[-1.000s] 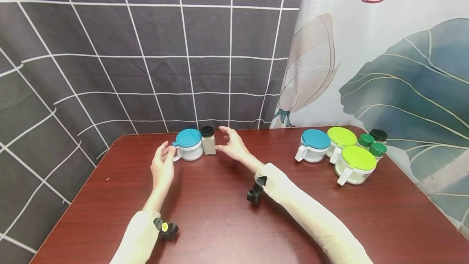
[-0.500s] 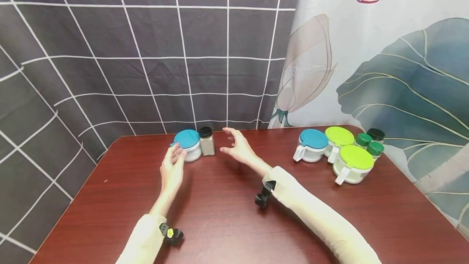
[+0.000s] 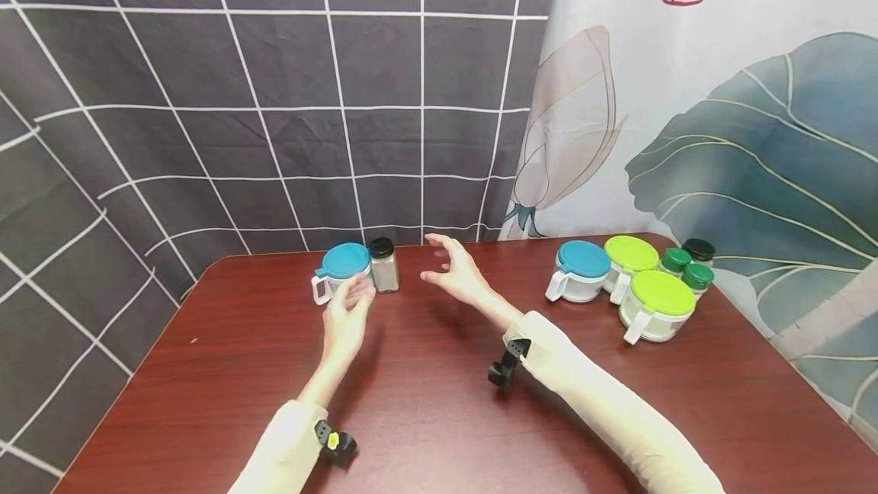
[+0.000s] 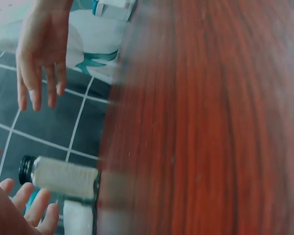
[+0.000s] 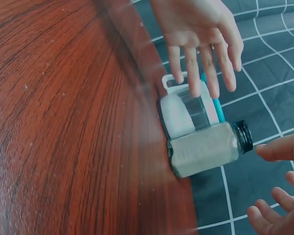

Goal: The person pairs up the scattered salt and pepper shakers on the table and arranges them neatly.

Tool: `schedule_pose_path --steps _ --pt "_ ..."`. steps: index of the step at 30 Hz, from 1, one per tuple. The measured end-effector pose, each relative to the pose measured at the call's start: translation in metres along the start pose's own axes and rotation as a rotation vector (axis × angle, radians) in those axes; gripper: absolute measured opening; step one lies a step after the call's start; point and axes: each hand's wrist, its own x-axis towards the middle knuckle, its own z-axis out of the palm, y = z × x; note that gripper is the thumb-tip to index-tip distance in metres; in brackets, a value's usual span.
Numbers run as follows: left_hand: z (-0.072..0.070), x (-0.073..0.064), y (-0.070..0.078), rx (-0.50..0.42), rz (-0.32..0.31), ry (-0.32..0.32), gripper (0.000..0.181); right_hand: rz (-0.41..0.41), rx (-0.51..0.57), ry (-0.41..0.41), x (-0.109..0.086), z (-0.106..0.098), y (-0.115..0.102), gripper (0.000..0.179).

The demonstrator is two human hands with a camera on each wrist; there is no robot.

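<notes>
A spice jar with a black lid and beige contents stands near the table's back edge. Directly left of it sits a seasoning pot with a blue lid and white handle. My left hand is in front of the pot, fingers relaxed and overlapping its lower front in the head view. To the right of the spice jar, with a gap between, my right hand hovers with fingers spread. In the right wrist view, the spice jar lies between both hands, and neither one grips it.
At the right back stand another blue-lidded pot, two lime-lidded pots, two green-capped jars and a black-capped jar. A dark grid curtain hangs behind the wooden table.
My left hand has moved right, from beside the blue-lidded pot's handle to in front of the pot. My right hand has drawn slightly right, away from the spice jar.
</notes>
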Motion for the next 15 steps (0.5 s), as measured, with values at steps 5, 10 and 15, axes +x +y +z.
schedule_pose_path --steps 5,10,15 --pt "0.009 -0.003 0.003 -0.002 0.007 -0.048 0.038 -0.005 0.0 0.008 -0.004 -0.008 0.0 0.064" --pt "0.016 -0.005 0.004 -0.004 0.012 -0.075 0.038 -0.011 -0.013 0.007 -0.007 -0.013 0.002 0.063" --pt "0.023 -0.007 0.007 -0.014 0.012 -0.101 0.038 -0.01 -0.017 0.008 -0.011 -0.019 0.002 0.064"
